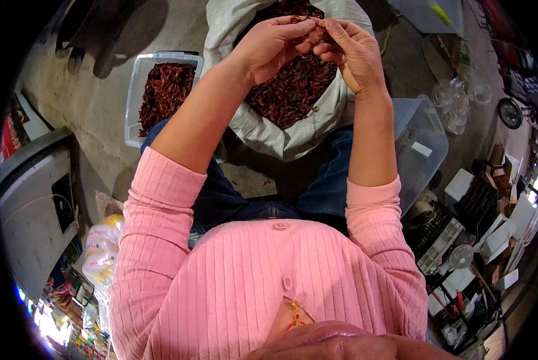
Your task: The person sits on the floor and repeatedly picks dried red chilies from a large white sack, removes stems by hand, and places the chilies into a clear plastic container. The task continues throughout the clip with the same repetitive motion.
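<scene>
My left hand (271,47) and my right hand (358,56) meet above the far part of a white woven sack (269,141). Between their fingertips they pinch a crumpled reddish-brown dried plant piece (318,35), partly hidden by the fingers. Dark red dried plant pieces (291,96) fill the sack, whose rim is folded outward. Whether they are chillies or flower calyces I cannot tell. To the left of the sack, a clear plastic box (132,108) holds similar dark red dried pieces (167,92); my left forearm covers its near right side.
Right of my right forearm stands a clear plastic bin (424,135) with a white label. Clear plastic bags (451,105) lie on the concrete floor (102,103) beyond it. A small fan (461,256) sits among clutter at right. Packed plastic bags (102,252) are at my left.
</scene>
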{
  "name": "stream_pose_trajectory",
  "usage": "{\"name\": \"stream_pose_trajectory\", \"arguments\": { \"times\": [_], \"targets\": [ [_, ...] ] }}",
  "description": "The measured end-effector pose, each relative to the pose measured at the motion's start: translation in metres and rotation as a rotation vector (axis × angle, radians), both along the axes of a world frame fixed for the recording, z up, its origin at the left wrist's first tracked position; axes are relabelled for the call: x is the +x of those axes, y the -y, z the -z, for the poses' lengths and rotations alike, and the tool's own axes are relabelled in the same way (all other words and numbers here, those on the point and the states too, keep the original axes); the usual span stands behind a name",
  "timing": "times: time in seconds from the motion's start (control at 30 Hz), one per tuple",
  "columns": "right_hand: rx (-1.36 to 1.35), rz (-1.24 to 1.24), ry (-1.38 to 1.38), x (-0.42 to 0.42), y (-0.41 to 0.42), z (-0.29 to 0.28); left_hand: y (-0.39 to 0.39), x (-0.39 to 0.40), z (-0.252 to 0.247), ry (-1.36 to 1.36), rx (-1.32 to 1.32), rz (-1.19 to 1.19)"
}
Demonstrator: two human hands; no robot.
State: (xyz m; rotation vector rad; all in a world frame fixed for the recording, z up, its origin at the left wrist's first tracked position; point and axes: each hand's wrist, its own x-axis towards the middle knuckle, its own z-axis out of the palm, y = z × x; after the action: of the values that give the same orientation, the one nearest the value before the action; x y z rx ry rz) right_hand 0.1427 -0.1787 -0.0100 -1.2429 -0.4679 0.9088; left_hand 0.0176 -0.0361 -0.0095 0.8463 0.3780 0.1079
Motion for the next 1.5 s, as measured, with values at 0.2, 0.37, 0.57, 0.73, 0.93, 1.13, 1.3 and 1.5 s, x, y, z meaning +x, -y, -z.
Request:
{"name": "stream_pose_trajectory", "arguments": {
  "times": [0.2, 0.37, 0.57, 0.73, 0.93, 1.13, 1.3, 1.5],
  "targets": [
    [-0.041, 0.047, 0.023, -0.002, -0.004, -0.004, -0.007, 0.01, 0.022, 0.042, -0.127, -0.156],
    [-0.064, 0.058, 0.083, 0.0, -0.002, -0.003, -0.013, 0.004, 0.016, -0.132, -0.207, -0.256],
    [-0.076, 0.058, 0.085, 0.001, -0.002, -0.001, -0.011, 0.007, 0.026, -0.214, -0.015, -0.153],
    [-0.156, 0.031, 0.229, -0.005, -0.005, -0.003, -0.021, 0.004, 0.032, -0.171, 0.065, -0.051],
    [-0.193, -0.025, 0.267, -0.005, -0.008, 0.007, 0.0, -0.001, -0.004, -0.199, 0.608, 0.03],
    [-0.122, -0.098, 0.105, -0.006, -0.007, 0.003, -0.004, -0.003, -0.002, -0.137, 0.726, 0.048],
    [0.013, -0.004, -0.309, -0.007, -0.003, -0.023, -0.018, 0.0, 0.013, -0.12, 0.096, -0.028],
    [0.091, -0.088, -0.309, -0.006, 0.001, -0.026, -0.022, 0.0, 0.011, -0.115, -0.08, -0.112]
  ]
}}
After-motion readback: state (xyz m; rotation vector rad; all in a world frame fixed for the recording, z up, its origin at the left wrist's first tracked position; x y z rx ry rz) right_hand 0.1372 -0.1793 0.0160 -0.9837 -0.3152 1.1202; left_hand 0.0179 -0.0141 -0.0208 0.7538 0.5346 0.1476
